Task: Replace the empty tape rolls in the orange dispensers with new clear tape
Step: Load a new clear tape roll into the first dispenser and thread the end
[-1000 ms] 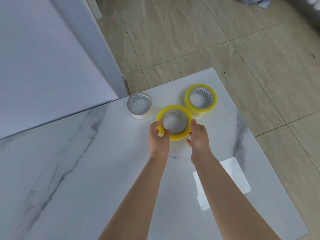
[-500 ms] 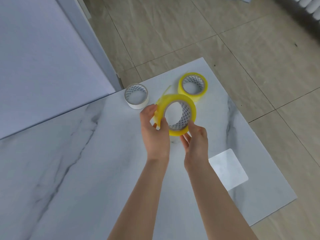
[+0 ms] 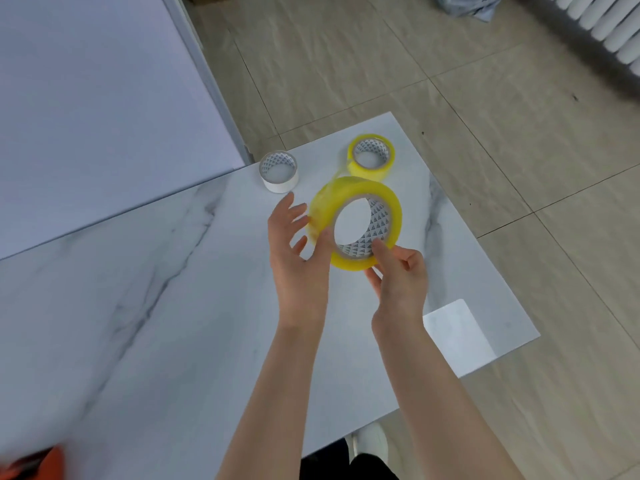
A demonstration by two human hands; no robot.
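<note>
A full yellow-tinted tape roll (image 3: 349, 199) is held tilted on edge above the marble table (image 3: 156, 306). My right hand (image 3: 398, 275) pinches its lower rim, thumb inside the core. My left hand (image 3: 296, 251) touches the roll's left side with the thumb, its fingers spread. A loose tape end rises from the roll's top left. A second full yellow roll (image 3: 371, 156) lies flat near the table's far corner. An empty white core (image 3: 279, 171) lies flat to its left. An orange thing (image 3: 38, 462), blurred, shows at the bottom left corner.
A white rectangular sheet (image 3: 457, 334) lies near the table's right edge. A white wall panel (image 3: 86, 98) stands at the left. Tiled floor surrounds the table, with a white radiator (image 3: 609, 26) at the top right. My shoe (image 3: 370, 441) shows below the table's front edge.
The roll went from lying flat on the table to being lifted and tilted on edge in both hands. My left fingers have opened. The view has shifted and an orange thing has appeared at bottom left.
</note>
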